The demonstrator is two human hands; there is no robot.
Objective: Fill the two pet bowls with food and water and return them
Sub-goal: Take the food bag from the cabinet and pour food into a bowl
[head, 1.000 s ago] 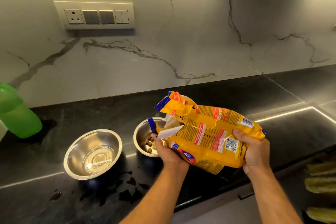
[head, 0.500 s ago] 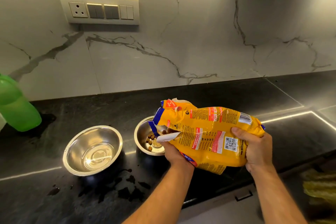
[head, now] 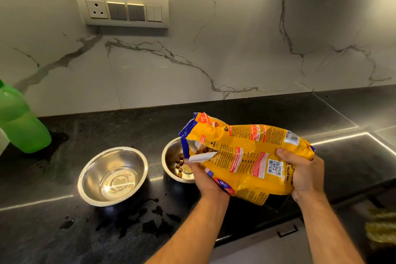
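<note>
From the head camera, a crinkled, glossy yellow food bag (head: 246,156) lay tipped on its side above the dark, polished stone worktop (head: 246,111). The left hand (head: 206,180) gripped it from beneath near the torn mouth, and the right hand (head: 304,173) clutched its bunched bottom end. Brown kibble (head: 179,166) sat in the round steel food bowl (head: 171,156) under the opening. Just beside it to the left stood a larger, shiny steel water bowl (head: 112,176) holding clear water. A translucent green plastic bottle (head: 19,122) leaned at the far left, below the veined marble backsplash (head: 235,49).
</note>
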